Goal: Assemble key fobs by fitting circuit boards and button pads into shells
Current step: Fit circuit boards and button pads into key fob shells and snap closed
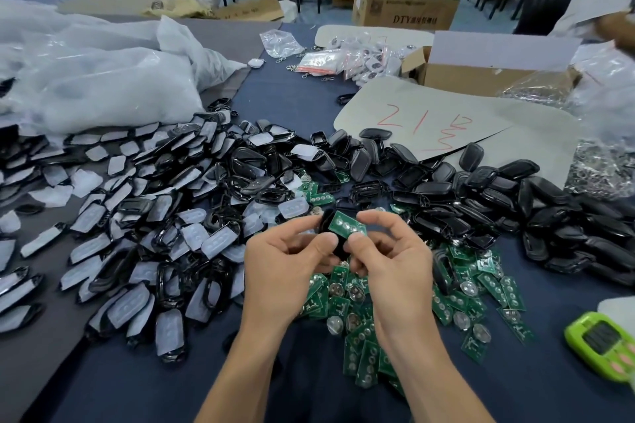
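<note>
Dark blue cloth covers the tabletop (171, 388) of a cluttered workroom, where two bare forearms reach in from the near edge and meet at centre.

The left hand (288, 264) grips one black shell (340, 247), thumb and fingers (309, 220) curled round it. The right hand (391, 261) pinches one green circuit board (345, 224) between thumb and bent forefinger. The board lies tilted against the shell's open face. Both hands are raised above the cloth, thumbs nearly touching.

Left of the fingers spreads a heap of black shells with white button pads (137, 216), too many to count. Right of the fingers and beyond them lies a second heap of bare black shells (515, 196), likewise uncountable. Beneath the fingers and wrists is a scatter of dozens of loose circuit boards (360, 336), several showing round silver discs.

Far beyond the fingers to the left lie crumpled white plastic bags (103, 79). Beyond them to the right are one grey sheet (429, 113) marked in red, a cluster of small clear packets (343, 62) and one open cardboard box (481, 75). A second box (405, 7) stands on the floor behind. One lime-green device (604, 343) sits at the right edge, well apart from the fingers.
</note>
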